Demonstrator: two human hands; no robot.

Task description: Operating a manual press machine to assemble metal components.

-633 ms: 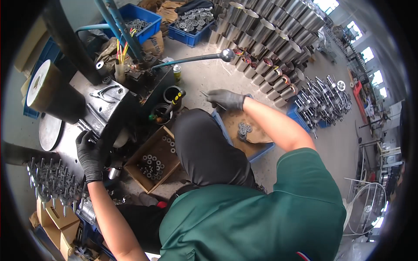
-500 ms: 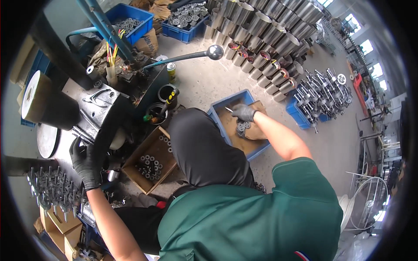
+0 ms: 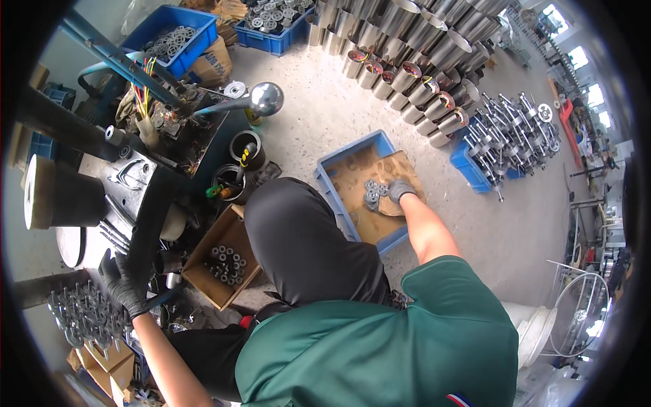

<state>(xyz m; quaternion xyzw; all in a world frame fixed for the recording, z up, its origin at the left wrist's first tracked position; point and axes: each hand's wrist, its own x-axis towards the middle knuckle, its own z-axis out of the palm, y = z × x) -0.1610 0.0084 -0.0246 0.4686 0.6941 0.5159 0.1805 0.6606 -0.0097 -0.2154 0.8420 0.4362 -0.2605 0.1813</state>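
Observation:
My left hand (image 3: 122, 283), in a dark grey glove, is beside the press table, its fingers apart and nothing visible in them. Just beyond its fingertips, several slim metal rods (image 3: 114, 235) lie on the table. My right hand (image 3: 401, 190), gloved too, reaches into a blue plastic bin (image 3: 337, 207) to the right of my knee. Its fingers are bunched down at the edge of a small pile of round metal end caps (image 3: 372, 195); what they grip is hidden. Brown cardboard (image 3: 400, 169) lies under that hand.
A lever with a shiny ball knob (image 3: 266, 100) juts from the press. A wooden box (image 3: 203, 268) of small rings stands left of my knee. Stacked metal cylinders (image 3: 407, 76) and a blue crate of rotor shafts (image 3: 512, 139) stand farther right. More shafts (image 3: 88, 312) stand beside my left forearm.
My right hand has moved down and right within the bin, from holding a small shiny piece above it to the end caps. My left hand has drawn back slightly from the rods. The view has shifted.

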